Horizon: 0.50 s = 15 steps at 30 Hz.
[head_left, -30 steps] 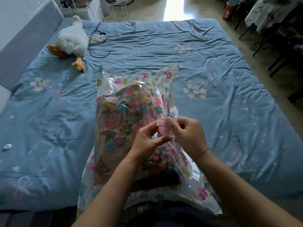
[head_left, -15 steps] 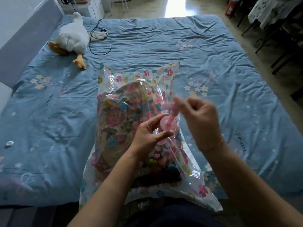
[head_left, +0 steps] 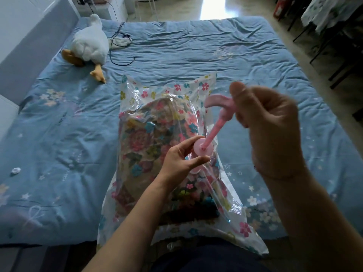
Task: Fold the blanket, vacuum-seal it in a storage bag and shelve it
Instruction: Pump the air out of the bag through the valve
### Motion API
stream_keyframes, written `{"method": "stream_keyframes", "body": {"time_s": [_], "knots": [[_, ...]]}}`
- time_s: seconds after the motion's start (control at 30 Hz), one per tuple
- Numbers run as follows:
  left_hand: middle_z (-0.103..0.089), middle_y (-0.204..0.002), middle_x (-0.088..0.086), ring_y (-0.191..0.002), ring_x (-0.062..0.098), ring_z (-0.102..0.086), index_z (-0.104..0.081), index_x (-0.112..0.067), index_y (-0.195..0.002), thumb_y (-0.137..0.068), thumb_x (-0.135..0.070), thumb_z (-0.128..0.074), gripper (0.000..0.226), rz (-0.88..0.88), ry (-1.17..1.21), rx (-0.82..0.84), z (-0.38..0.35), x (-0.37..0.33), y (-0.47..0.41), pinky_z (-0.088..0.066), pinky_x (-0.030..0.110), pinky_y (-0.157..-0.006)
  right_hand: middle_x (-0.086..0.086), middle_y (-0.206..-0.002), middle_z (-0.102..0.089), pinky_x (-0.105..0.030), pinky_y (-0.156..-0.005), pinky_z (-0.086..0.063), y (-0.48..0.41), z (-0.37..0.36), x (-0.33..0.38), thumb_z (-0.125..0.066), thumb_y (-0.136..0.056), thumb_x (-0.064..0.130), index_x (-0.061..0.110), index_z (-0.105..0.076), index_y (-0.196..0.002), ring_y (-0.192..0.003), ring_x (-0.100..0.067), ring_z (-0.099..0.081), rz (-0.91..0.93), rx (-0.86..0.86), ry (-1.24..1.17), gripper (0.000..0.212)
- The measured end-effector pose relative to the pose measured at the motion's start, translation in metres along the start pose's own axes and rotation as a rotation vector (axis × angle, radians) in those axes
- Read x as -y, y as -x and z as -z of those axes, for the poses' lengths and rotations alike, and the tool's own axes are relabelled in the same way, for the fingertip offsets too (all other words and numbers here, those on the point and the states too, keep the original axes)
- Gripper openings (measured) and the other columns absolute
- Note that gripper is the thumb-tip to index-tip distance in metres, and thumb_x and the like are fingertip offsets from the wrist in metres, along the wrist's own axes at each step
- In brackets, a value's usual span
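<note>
A folded floral blanket (head_left: 149, 142) lies inside a clear storage bag (head_left: 241, 218) printed with small flowers, on the bed in front of me. A round pink valve (head_left: 198, 150) sits on the bag's upper right. My left hand (head_left: 180, 160) pinches the valve's rim between thumb and fingers. My right hand (head_left: 267, 126) grips the handle of a small pink hand pump (head_left: 216, 122), drawn up high; the pump's stem runs down into the valve.
The bag rests on a bed covered by a wrinkled blue quilt (head_left: 196, 48). A white plush goose (head_left: 88, 46) and a dark cable (head_left: 119, 48) lie at the far left. A small white object (head_left: 15, 170) lies at the left. Chairs and a table (head_left: 330, 20) stand right.
My right hand has risen from the valve, pulling the pink pump handle up and stretching out its stem. My left hand stayed on the valve.
</note>
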<state>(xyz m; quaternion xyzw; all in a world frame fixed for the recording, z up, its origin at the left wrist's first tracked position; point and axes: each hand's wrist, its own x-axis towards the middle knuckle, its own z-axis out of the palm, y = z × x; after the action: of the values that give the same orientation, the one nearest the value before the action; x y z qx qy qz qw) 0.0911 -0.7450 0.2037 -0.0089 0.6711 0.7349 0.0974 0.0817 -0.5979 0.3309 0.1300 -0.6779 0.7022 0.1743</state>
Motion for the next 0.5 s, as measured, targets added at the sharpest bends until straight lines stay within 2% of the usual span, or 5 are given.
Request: {"method": "stream_keyframes", "body": {"time_s": [0.13, 0.23, 0.33, 0.4, 0.5], "knots": [[-0.069, -0.12, 0.009, -0.115, 0.022, -0.064, -0.062, -0.007, -0.125, -0.071, 0.003, -0.079, 0.057, -0.012, 0.007, 0.01, 0.0, 0.002, 0.001, -0.05, 0.033, -0.101, -0.023, -0.059, -0.062, -0.041, -0.053, -0.046, 0.026, -0.002, -0.047, -0.064, -0.088, 0.046, -0.009, -0.047, -0.059, -0.057, -0.034, -0.062, -0.171, 0.052, 0.166, 0.065], [-0.069, -0.121, 0.011, -0.116, 0.025, -0.064, -0.061, 0.001, -0.125, -0.073, 0.004, -0.077, 0.054, -0.016, 0.001, 0.026, 0.0, 0.001, 0.003, -0.049, 0.04, -0.103, 0.004, -0.045, -0.047, -0.03, -0.048, -0.034, 0.04, 0.001, -0.08, -0.064, -0.08, 0.058, 0.001, -0.051, -0.054, -0.042, -0.012, -0.039, -0.359, 0.153, 0.367, 0.064], [-0.068, -0.122, 0.01, -0.117, 0.027, -0.062, -0.061, -0.005, -0.127, -0.072, 0.0, -0.079, 0.058, -0.009, -0.004, 0.025, 0.001, -0.002, 0.0, -0.048, 0.039, -0.105, -0.008, -0.053, -0.063, -0.03, -0.045, -0.043, 0.02, 0.0, -0.04, -0.064, -0.088, 0.046, -0.011, -0.06, -0.064, -0.044, -0.017, -0.053, -0.164, 0.092, 0.251, 0.062], [-0.068, -0.121, 0.007, -0.117, 0.025, -0.062, -0.062, -0.015, -0.122, -0.07, 0.001, -0.079, 0.057, -0.009, 0.002, 0.018, 0.001, -0.004, 0.0, -0.048, 0.038, -0.105, -0.004, -0.053, -0.062, -0.015, -0.046, -0.036, 0.004, 0.0, -0.004, -0.061, -0.093, 0.026, -0.014, -0.061, -0.066, -0.041, -0.001, -0.045, -0.015, 0.018, 0.048, 0.048], [-0.07, -0.119, 0.005, -0.114, 0.022, -0.064, -0.063, -0.019, -0.12, -0.07, 0.002, -0.079, 0.056, -0.01, 0.006, 0.025, -0.001, -0.004, 0.001, -0.049, 0.037, -0.104, -0.003, -0.053, -0.059, -0.02, -0.047, -0.033, 0.01, -0.002, -0.01, -0.058, -0.091, 0.031, -0.013, -0.057, -0.063, -0.043, -0.006, -0.04, 0.034, -0.026, 0.068, 0.053]]}}
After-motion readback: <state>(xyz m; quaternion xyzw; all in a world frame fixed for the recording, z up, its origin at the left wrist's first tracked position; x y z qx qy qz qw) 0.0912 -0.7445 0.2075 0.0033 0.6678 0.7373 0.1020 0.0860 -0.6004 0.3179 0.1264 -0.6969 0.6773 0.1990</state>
